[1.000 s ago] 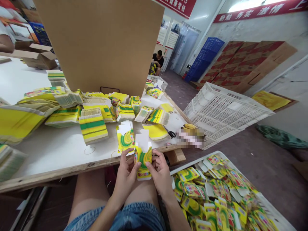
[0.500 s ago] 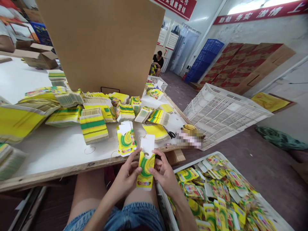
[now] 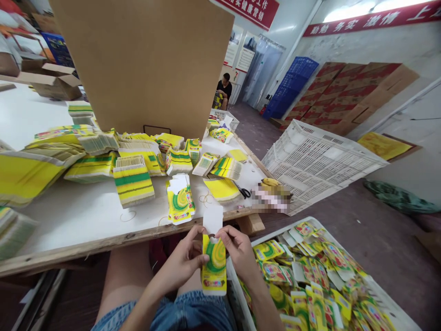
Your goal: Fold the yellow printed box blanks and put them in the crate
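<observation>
A small yellow and green carton (image 3: 215,262) with a raised white flap is held upright above my lap. My left hand (image 3: 188,257) pinches its left edge, thumb on the front. At the upper right edge, near the notch under the flap, my right hand (image 3: 238,250) grips it between thumb and fingers. Just past my hands, a small pile of similar flat cartons (image 3: 181,202) lies on the table's near edge. To my right stands a white crate (image 3: 312,221) filled with many such cartons.
Bundled card stacks (image 3: 133,181) spread over the white table (image 3: 96,220). Black-handled scissors (image 3: 244,192) and bananas (image 3: 270,182) lie near its right corner. A large cardboard panel (image 3: 144,64) stands behind. White crates (image 3: 320,161) are stacked on the floor; a person (image 3: 224,87) sits farther back.
The carton has moved slightly lower and toward me. My right hand has shifted from the carton's side up to the notch at its top; my left hand still holds the left edge.
</observation>
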### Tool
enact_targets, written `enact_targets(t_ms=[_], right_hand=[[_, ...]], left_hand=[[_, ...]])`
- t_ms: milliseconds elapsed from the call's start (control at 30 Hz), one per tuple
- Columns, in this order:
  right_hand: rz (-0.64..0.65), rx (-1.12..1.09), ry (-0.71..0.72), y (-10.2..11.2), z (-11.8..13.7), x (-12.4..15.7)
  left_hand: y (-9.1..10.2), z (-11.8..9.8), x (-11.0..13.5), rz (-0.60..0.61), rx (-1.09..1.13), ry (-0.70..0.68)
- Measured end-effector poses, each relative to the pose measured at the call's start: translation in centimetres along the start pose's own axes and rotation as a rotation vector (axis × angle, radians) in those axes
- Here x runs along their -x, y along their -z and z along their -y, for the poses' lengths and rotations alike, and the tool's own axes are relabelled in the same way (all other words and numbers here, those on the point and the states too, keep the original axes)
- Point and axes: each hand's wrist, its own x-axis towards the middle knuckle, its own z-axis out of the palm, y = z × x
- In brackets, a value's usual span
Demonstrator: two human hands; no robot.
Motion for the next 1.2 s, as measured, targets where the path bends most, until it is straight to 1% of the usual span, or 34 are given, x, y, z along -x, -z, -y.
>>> enact_targets(t_ms=[67, 133, 200, 233, 300, 400, 433, 467, 533, 600, 633, 733, 833, 1000, 1100, 1200], right_hand=[[-0.051, 0.001, 0.044, -0.2, -0.3, -0.2], [-0.09, -0.087, 0.04, -0.4, -0.6, -0.2], [-0.105, -0.175, 0.016, -0.4, -0.8, -0.2], [-0.102, -0.177, 0.021, -0.4, -0.8, -0.2], [-0.088, -0.092, 0.078, -0.1, -0.7, -0.2], [-0.07, 0.054, 0.166, 0.5, -0.1, -0.2], [-0.052, 0.068, 0.152, 0.6, 0.1, -0.2], [-0.025, 0.067, 0.105, 0.6, 0.2, -0.2], [0.036, 0.045, -0.028, 0.4, 0.2, -0.2], [0.071, 0.039, -0.125, 0.0, 0.0, -0.1], [0.068, 0.058, -0.141, -0.2, -0.1, -0.1], [0.027, 0.193, -0.131, -0.7, -0.5, -0.2], [-0.013, 0.316, -0.104, -0.8, -0.4, -0.3], [-0.016, 0.334, -0.104, -1.0, 0.1, -0.3], [0.008, 0.342, -0.104, -1.1, 0.1, -0.1], [-0.003, 0.368, -0.115, -1.1, -0.1, 0.0]], left_hand=[[-0.1, 0.0, 0.0, -0.042, -0.029, -0.021], [-0.1, -0.1, 0.0, -0.088, -0.051, -0.044], [-0.2, -0.1, -0.1, -0.082, -0.042, -0.05], [-0.2, -0.1, -0.1, -0.067, -0.034, -0.049], [-0.1, 0.1, -0.2, -0.055, -0.033, -0.051], [0.1, 0.5, -0.4, -0.117, -0.096, -0.069], [0.2, 0.6, -0.4, -0.139, -0.124, -0.075], [0.2, 0.6, -0.5, -0.159, -0.148, -0.079], [0.3, 0.7, -0.5, -0.185, -0.192, -0.078], [0.2, 0.7, -0.5, -0.189, -0.228, -0.069], [0.2, 0.7, -0.4, -0.182, -0.245, -0.066], [0.1, 0.5, -0.4, -0.167, -0.275, -0.061], [0.0, 0.1, -0.4, -0.176, -0.257, -0.047], [0.0, -0.1, -0.7, -0.172, -0.153, -0.064], [0.1, -0.2, -0.8, -0.204, -0.147, -0.05], [0.0, -0.1, -0.8, -0.195, -0.158, -0.022]])
